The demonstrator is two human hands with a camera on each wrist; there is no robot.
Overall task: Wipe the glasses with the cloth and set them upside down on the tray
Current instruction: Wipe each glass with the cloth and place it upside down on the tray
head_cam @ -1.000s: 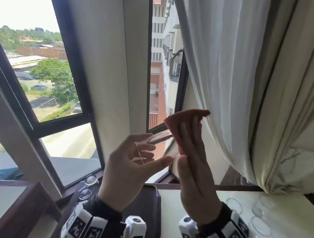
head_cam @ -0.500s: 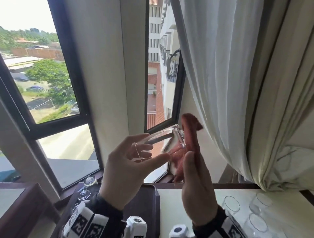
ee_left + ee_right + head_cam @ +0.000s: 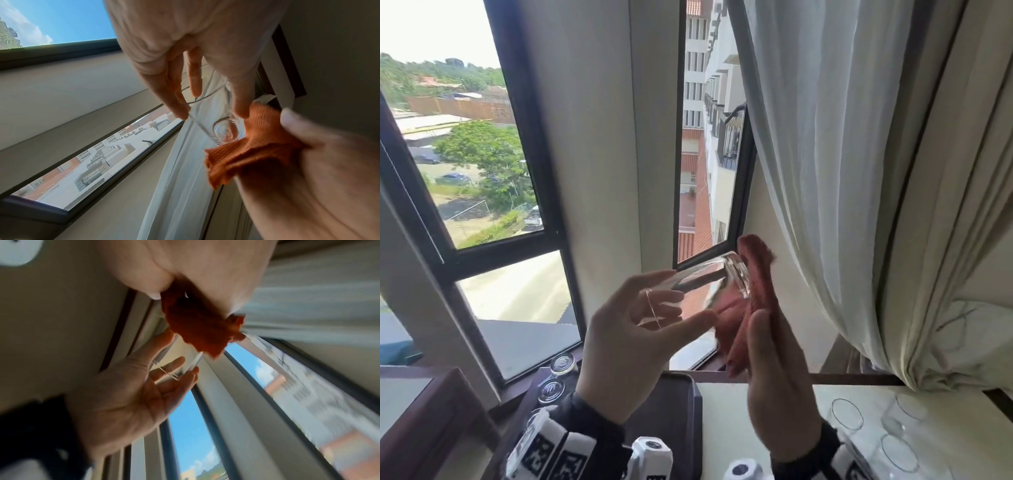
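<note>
Glass (image 3: 698,284) gripped sideways by left hand (image 3: 626,353), right hand (image 3: 777,387) clutching cloth (image 3: 753,301) — tray (image 3: 681,404) (head view only).

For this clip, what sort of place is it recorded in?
Probably a hotel room or flat high up in a building: a dark-framed window overlooks trees and neighbouring balconies, a white curtain hangs beside it, and a dark tray and clear glasses sit on a pale counter.

Right hand (image 3: 185,264) pinches orange cloth (image 3: 197,324); left hand (image 3: 127,399) holds glass (image 3: 193,361) by fingertips.
</note>
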